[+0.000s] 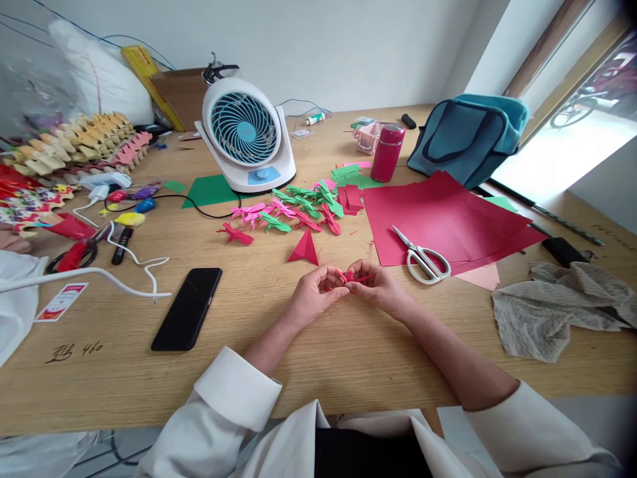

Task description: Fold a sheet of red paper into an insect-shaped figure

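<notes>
Between my two hands is a small red folded-paper figure [350, 276], partly covered by fingers. My left hand [321, 290] pinches its left side, and my right hand [381, 289] grips its right side. Just beyond them a red folded paper triangle [304, 249] stands on the table. Farther back lies a cluster of finished-looking paper figures in green [304, 202], pink [250, 213] and red [236, 234]. White-handled scissors [426, 262] rest partly on large red paper sheets [423, 212] to the right. Small red paper pieces [350, 199] are stacked behind the cluster.
A white fan [246, 136] stands at the back, near a red flask [388, 153] and a blue bag [462, 139]. A black phone [187, 309] lies left of my hands, by a white cable [99, 272]. At right is a crumpled cloth [557, 309].
</notes>
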The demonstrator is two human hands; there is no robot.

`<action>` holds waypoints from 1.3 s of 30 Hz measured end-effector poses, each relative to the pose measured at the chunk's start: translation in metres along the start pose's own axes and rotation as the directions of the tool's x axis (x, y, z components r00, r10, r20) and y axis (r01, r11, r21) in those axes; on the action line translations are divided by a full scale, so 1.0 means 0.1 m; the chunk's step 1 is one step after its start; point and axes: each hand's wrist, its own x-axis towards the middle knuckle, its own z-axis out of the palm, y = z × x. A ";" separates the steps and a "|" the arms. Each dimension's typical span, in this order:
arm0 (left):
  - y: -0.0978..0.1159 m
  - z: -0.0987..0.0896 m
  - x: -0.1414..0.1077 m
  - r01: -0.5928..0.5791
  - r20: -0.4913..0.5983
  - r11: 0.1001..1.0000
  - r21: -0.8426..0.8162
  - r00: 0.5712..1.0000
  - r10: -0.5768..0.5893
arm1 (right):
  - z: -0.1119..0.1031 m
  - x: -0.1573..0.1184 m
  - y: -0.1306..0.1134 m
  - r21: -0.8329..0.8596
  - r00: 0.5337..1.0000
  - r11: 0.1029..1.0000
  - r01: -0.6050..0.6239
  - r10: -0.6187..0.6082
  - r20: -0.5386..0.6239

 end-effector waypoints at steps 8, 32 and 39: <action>0.02 0.00 0.01 0.032 -0.039 0.999 -0.034 0.999 -0.033 | 0.02 0.00 -0.03 0.081 1.000 0.997 0.014 -0.014 0.009; -0.07 -0.01 0.03 0.043 -0.189 0.993 -0.110 0.980 -0.064 | 0.03 -0.03 0.00 0.036 0.994 0.998 0.051 -0.054 0.100; -0.03 0.04 0.01 0.064 -0.134 0.973 -0.223 0.986 -0.096 | 0.02 0.00 0.13 -0.032 0.997 0.999 0.038 -0.036 0.072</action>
